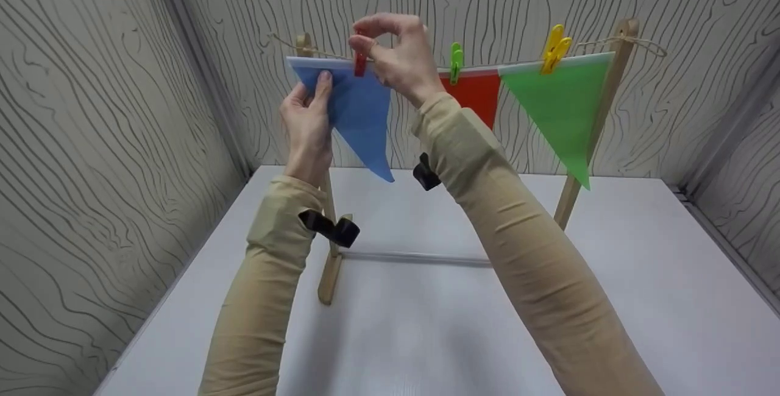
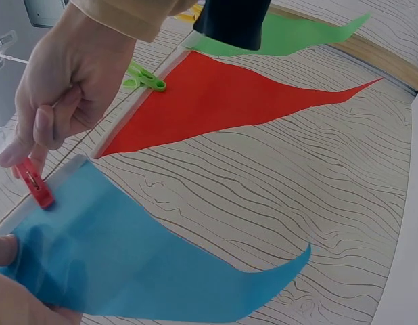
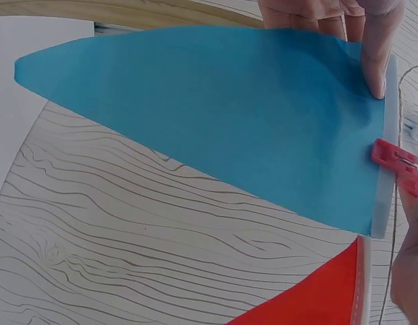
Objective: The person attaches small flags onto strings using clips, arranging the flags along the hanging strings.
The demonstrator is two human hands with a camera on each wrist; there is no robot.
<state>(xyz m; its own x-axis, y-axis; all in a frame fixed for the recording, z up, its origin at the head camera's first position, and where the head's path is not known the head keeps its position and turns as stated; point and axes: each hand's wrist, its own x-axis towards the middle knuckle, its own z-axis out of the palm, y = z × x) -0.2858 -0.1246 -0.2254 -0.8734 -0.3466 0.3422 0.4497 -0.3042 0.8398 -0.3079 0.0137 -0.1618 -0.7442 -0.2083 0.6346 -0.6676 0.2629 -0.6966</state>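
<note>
A blue triangular pennant (image 1: 362, 103) with a white top band hangs at the left end of a string. My left hand (image 1: 308, 122) pinches its upper left part, thumb in front and fingers behind. With thumb and forefinger my right hand (image 1: 402, 52) grips a red clothespin (image 1: 360, 64), whose jaws lie over the pennant's white band, as the left wrist view shows. To the right hang a red pennant (image 1: 478, 94) under a green clothespin (image 1: 456, 64) and a green pennant (image 1: 560, 97) under a yellow clothespin (image 1: 554, 50).
The string is tied to two wooden posts, a left one (image 1: 303, 44) and a right one (image 1: 618, 61). A wooden foot (image 1: 329, 280) and a thin crossbar (image 1: 414, 258) stand low on the white table (image 1: 396, 323). Wood-grain patterned walls (image 1: 79, 109) enclose the space.
</note>
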